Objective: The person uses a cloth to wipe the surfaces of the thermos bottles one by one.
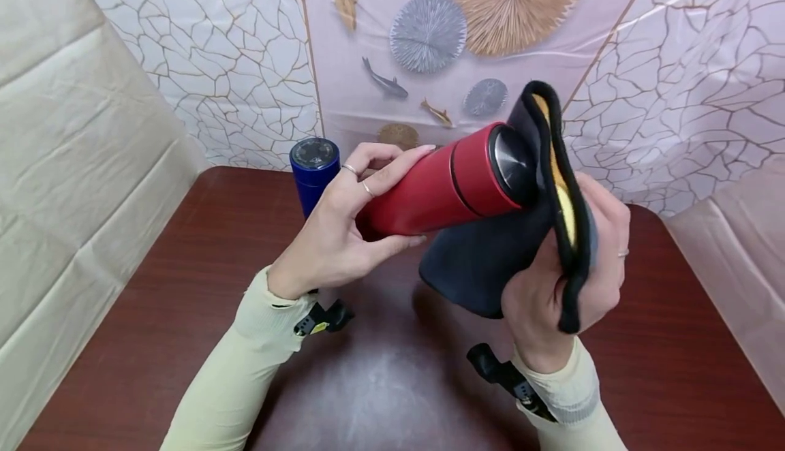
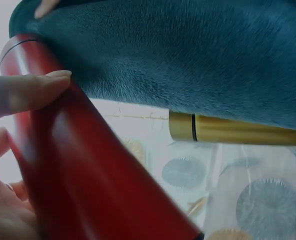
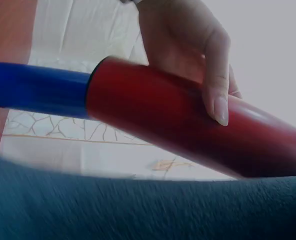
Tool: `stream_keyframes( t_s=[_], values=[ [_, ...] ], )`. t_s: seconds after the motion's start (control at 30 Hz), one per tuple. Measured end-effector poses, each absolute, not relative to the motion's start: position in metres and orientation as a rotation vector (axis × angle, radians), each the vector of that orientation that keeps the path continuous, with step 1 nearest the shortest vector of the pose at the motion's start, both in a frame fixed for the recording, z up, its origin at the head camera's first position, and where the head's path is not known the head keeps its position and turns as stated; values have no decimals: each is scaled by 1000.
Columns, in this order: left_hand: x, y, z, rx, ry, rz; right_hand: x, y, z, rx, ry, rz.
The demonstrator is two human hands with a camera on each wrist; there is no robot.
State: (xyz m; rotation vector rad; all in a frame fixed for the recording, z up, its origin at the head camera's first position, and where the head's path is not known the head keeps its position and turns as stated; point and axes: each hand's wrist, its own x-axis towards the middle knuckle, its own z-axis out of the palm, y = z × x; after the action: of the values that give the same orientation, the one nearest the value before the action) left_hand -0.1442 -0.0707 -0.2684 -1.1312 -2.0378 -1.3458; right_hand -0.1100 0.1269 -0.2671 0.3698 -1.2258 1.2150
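Observation:
My left hand (image 1: 334, 233) grips a red thermos flask (image 1: 423, 185) around its body, thumb on the near side and fingers over the far side. The flask is tilted up to the right, above the table. Its black cap with a shiny metal top (image 1: 515, 161) is right at a thick, dark grey-blue plush cloth (image 1: 478, 267). That cloth has black edging, with yellow showing in its fold. My right hand (image 1: 540, 308) holds the cloth bunched by its right part. In the left wrist view, the plush pile hangs across the flask's cap end.
A blue flask (image 1: 315, 172) stands upright at the back left of the brown table (image 1: 184, 315), just behind my left hand. The left wrist view shows a gold flask (image 2: 248, 131) beyond the cloth, hidden in the head view. Patterned sheets (image 1: 245, 63) hang behind the table.

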Motion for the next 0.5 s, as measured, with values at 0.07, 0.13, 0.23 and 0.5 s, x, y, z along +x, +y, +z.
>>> stream_keyframes(
  t_s=[0.07,0.13,0.23,0.5],
  values=[
    [-143,-72,-268,-1134,-2033,-1339,-111,125,-269,404,-1206,1157],
    [-143,-74,-267,-1141,-2027,-1336,-113,124,-272,463,-1201,1106],
    [-142,-75,-266,-1169,-2020,-1338,-116,123,-276,526,-1212,1042],
    [-137,-73,-267,-1226,-2066,-1211,-115,129,-276,640,-1291,945]
  ],
)
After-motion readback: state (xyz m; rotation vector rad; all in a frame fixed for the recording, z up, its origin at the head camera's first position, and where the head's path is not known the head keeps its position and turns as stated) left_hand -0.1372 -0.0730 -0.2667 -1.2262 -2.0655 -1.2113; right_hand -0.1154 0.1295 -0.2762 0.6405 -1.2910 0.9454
